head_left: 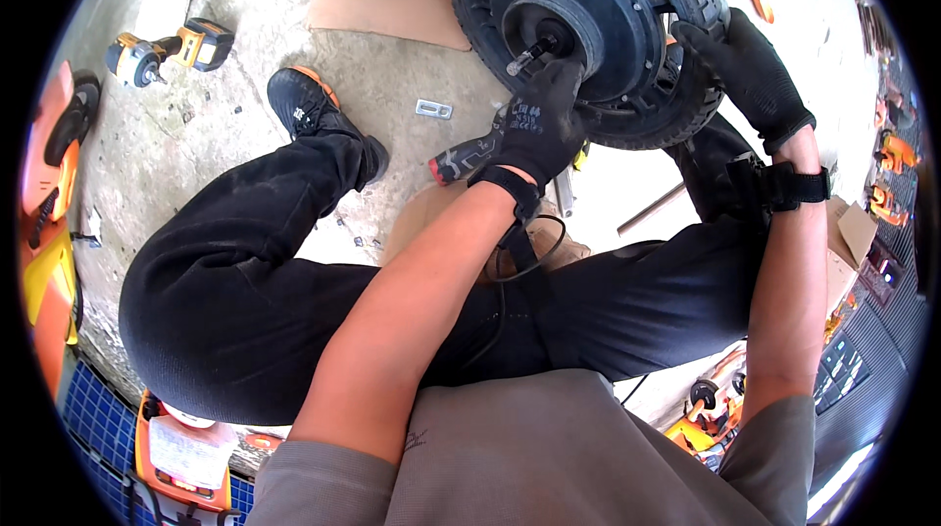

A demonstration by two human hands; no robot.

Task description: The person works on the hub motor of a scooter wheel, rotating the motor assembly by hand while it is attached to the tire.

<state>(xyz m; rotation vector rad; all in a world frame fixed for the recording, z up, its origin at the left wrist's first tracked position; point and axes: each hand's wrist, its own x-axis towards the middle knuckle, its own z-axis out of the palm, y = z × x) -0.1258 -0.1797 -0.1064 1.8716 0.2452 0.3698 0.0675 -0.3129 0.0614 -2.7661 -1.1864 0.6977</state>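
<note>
Grip is spanning two places on the hub-motor wheel (627, 31), which is occupying the upper centre of the frame. The black-gloved left hand (542, 124) is resting at the lower edge of the hub collar (585, 31), just below the projecting axle (534, 53); its fingertips are partly hiding, so whether they are clamping anything cannot be told. The black-gloved right hand (753, 80) is clamping the tyre at its right edge, thumb lying toward the spokes.

Caution: should the right hand slacken, the round tyre could be rolling or tipping, since no stand is showing beneath it. Left fingers working close to the axle could be catching on its end. The patterned handle (466, 155), lying beside the left wrist, could be getting knocked; the wrist cable (549, 276) could be snagging on the metal rod (565, 193).

Clearance: the upper frame edge is cutting off the tyre. The left shoe (312, 104) and a slotted metal plate (433, 109) are bounding the concrete left of the wheel, where most room is opening. Cardboard (392, 1) is bordering it above; a yellow-and-black power driver (142, 60) is lying farther off, upper left.
</note>
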